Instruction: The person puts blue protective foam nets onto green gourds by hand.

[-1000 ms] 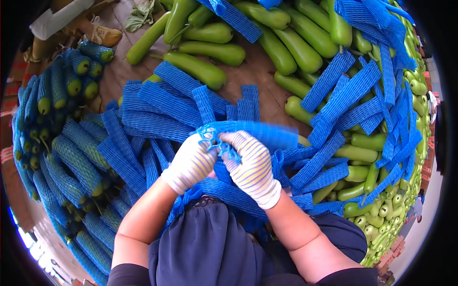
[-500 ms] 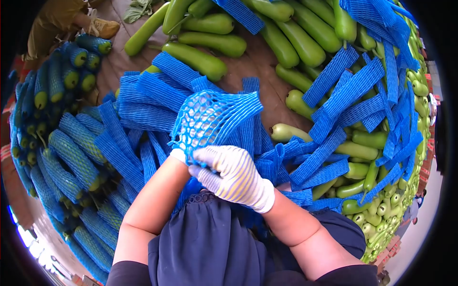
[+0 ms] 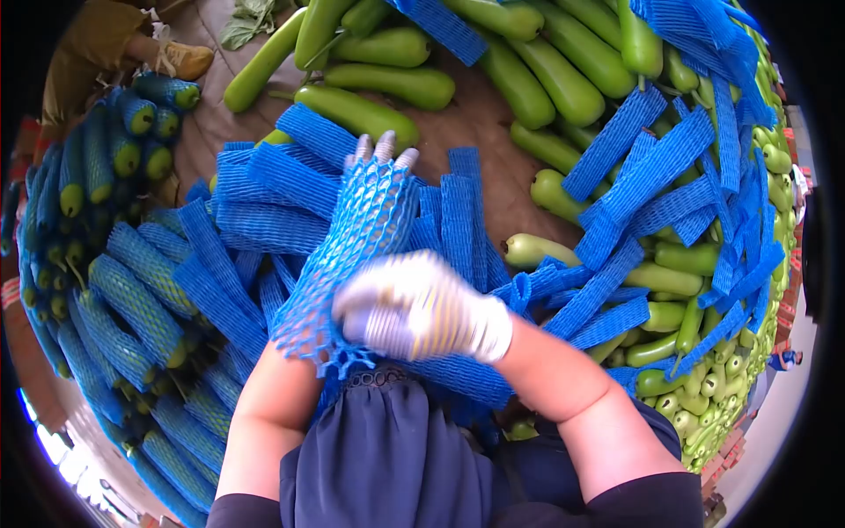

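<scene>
A stretched blue foam net sleeve (image 3: 345, 233) surrounds my left hand (image 3: 374, 189) and wrist. Pale gloved fingertips stick out of its far end, outstretched and slightly apart. My right hand (image 3: 409, 308), in a striped white glove and blurred by motion, lies against the sleeve's near part by my left wrist. Its fingers are curled in on the net, though the exact grip is partly hidden. Flat blue net sleeves (image 3: 277, 216) lie in a heap just beyond and beside my left hand. A green bottle gourd (image 3: 356, 114) rests behind the heap.
Netted gourds (image 3: 136, 299) are stacked on the left. Bare gourds (image 3: 563, 75) lie at the back, and loose sleeves (image 3: 647, 189) cover more on the right. A brown ground sheet (image 3: 471, 119) shows between. At the upper left is another person's shoe (image 3: 185, 60).
The net sleeve has been drawn down over my left hand to the wrist, and the fingertips now emerge. My left hand has straightened forward; my right hand has shifted slightly.
</scene>
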Demonstrator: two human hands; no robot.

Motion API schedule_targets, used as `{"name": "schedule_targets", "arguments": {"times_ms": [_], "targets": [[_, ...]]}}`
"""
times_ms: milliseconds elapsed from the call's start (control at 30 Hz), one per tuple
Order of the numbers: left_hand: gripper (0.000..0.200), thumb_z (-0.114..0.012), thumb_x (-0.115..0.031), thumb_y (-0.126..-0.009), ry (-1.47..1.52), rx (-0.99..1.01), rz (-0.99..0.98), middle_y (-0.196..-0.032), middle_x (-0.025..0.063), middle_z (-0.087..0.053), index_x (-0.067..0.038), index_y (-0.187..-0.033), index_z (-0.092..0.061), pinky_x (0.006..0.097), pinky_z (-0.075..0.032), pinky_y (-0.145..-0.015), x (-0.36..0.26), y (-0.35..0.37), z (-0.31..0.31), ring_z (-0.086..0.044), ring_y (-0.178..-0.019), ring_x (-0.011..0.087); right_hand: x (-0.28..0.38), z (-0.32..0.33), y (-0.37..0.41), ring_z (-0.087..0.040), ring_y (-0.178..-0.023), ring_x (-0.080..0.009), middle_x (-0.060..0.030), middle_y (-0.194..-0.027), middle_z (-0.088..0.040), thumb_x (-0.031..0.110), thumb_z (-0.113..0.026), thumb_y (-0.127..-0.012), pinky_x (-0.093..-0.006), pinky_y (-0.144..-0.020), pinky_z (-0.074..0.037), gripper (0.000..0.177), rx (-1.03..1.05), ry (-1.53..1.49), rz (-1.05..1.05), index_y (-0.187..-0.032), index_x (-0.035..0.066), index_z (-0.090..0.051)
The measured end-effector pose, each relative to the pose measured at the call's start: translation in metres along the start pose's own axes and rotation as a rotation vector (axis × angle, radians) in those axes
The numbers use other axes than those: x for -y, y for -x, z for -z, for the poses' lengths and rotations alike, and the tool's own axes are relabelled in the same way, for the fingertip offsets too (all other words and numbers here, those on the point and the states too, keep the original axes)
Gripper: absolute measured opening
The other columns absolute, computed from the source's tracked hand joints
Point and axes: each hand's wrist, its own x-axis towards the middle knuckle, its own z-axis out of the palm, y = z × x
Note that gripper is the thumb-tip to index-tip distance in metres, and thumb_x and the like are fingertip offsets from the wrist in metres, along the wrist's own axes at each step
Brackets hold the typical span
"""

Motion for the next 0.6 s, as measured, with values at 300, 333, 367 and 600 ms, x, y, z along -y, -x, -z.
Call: {"name": "schedule_targets", "arguments": {"times_ms": [300, 333, 367, 600], "targets": [[0.035, -0.055, -0.029, -0.088, -0.158, 0.265, 0.190, -0.129, 0.0171, -0.057, -0.008, -0.114, -0.066, 0.0501, -0.035, -0.107, 0.026, 0.056, 0.007, -0.049, -0.123, 0.0361, -0.159, 0.065, -0.099, -0.050, -0.124, -0.0379, -0.0221, -0.138, -0.047, 0.037, -0.076, -0.070, -0.0426, -0.102, -0.044, 0.090, -0.052, 0.943, -0.710, -0.144, 0.004, -0.037], [0.034, -0.055, -0.028, -0.089, -0.131, 0.308, 0.233, -0.127, 0.0172, -0.058, -0.007, -0.113, -0.067, 0.0479, -0.036, -0.106, 0.029, 0.067, 0.011, -0.051, -0.121, 0.0353, -0.158, 0.069, -0.103, -0.052, -0.121, -0.0363, -0.0201, -0.134, -0.049, 0.038, -0.077, -0.069, -0.0430, -0.100, -0.045, 0.088, -0.034, 0.947, -0.707, -0.142, 0.005, -0.039], [0.034, -0.054, -0.028, -0.089, -0.100, 0.352, 0.279, -0.125, 0.0174, -0.059, -0.007, -0.111, -0.068, 0.0457, -0.037, -0.106, 0.032, 0.074, 0.013, -0.052, -0.120, 0.0346, -0.155, 0.073, -0.103, -0.054, -0.119, -0.0347, -0.0181, -0.130, -0.052, 0.038, -0.078, -0.069, -0.0435, -0.098, -0.047, 0.086, -0.011, 0.953, -0.707, -0.139, 0.007, -0.042], [0.041, -0.063, -0.023, -0.085, 0.207, 0.142, 0.252, -0.128, 0.0245, -0.055, 0.002, -0.118, -0.061, 0.0488, -0.041, -0.102, 0.017, 0.063, 0.025, -0.055, -0.115, 0.0395, -0.101, 0.054, -0.016, -0.065, -0.102, -0.0240, -0.0117, -0.118, -0.065, 0.045, -0.066, -0.085, -0.0410, -0.083, -0.056, 0.063, -0.367, -1.076, -0.665, -0.131, 0.004, -0.051]]}}
